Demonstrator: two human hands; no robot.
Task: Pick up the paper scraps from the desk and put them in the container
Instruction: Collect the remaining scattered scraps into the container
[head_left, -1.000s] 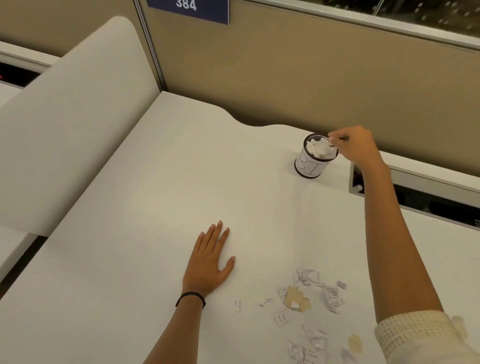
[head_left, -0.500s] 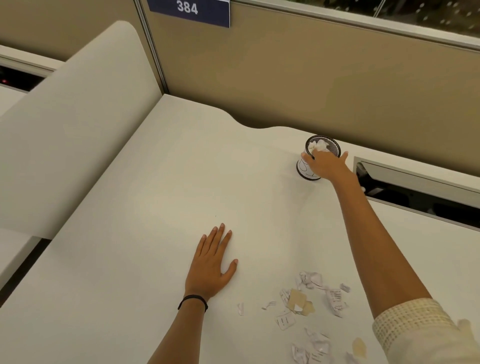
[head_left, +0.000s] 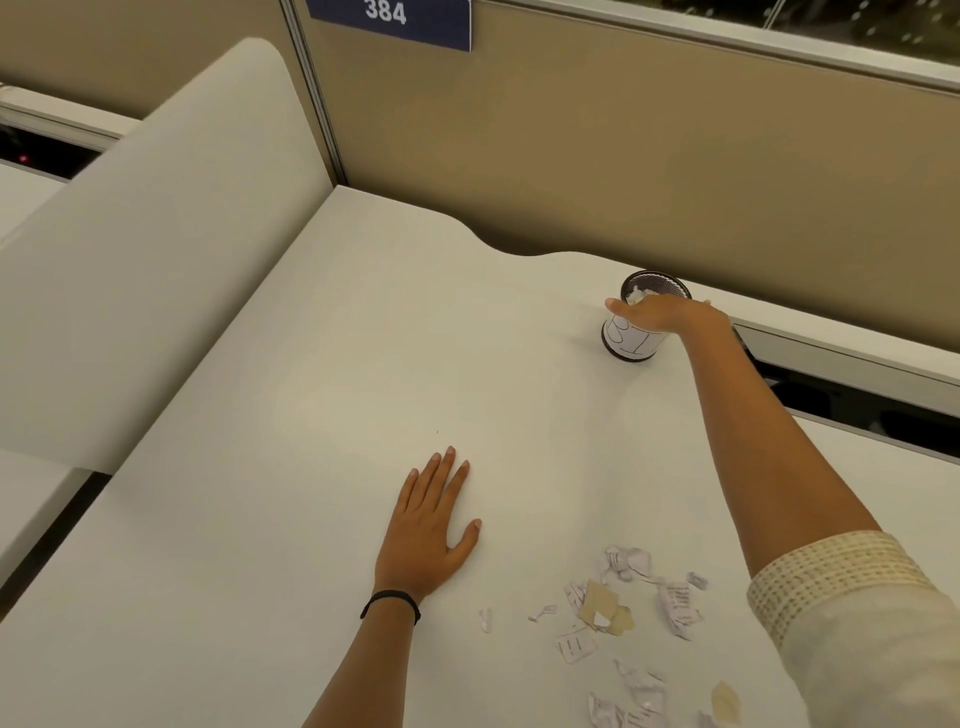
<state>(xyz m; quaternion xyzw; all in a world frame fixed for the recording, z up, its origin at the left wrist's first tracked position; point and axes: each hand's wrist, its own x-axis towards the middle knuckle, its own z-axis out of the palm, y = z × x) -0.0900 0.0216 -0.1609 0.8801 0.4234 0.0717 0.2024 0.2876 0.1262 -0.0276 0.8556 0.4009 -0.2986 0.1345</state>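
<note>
Container (head_left: 631, 345) near desk (head_left: 311, 415) back edge; open surface leftward. Right hand (head_left: 662, 314) fingers straight across its rim. Left hand (head_left: 426, 535) flat, relaxed; paper scraps (head_left: 623, 608) beside wrist.

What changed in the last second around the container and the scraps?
The right hand let go of the scrap it pinched over the container and dropped down across its near side; a grip on it cannot be told. The left hand stayed flat on the desk, the scraps unmoved.

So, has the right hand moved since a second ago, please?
Yes: the right hand has shifted left, from the right rim of the container to across its near side.
</note>
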